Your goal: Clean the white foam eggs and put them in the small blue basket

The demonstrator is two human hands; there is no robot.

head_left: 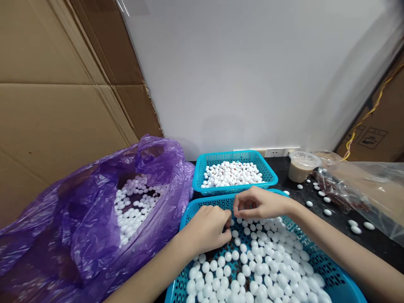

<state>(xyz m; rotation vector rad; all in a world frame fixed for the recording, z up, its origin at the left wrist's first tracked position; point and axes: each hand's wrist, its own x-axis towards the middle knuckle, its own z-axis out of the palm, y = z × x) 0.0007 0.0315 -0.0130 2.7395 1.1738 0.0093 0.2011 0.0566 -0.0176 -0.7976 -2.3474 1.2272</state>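
Observation:
My left hand [210, 227] is over the left part of the large blue plastic basket [331, 269], its fingers curled together and turned inward. My right hand [260, 203] is just beside it at the basket's far side, thumb and fingers bent into a pinch. Whatever either hand grips is hidden or too small to make out. Many small white egg-shaped pieces [280, 269] lie in this basket, with brown bits showing among them on its floor. Behind it stands a smaller blue basket [268, 176] with similar white pieces [232, 173], some marked with brown.
An open purple plastic bag [91, 240] with more white pieces [135, 210] is at left, before a large cardboard sheet [57, 126]. A lidded plastic cup [301, 168], loose white pieces [327, 212] and a clear bag of brown material [334, 189] are on the black tabletop [303, 219].

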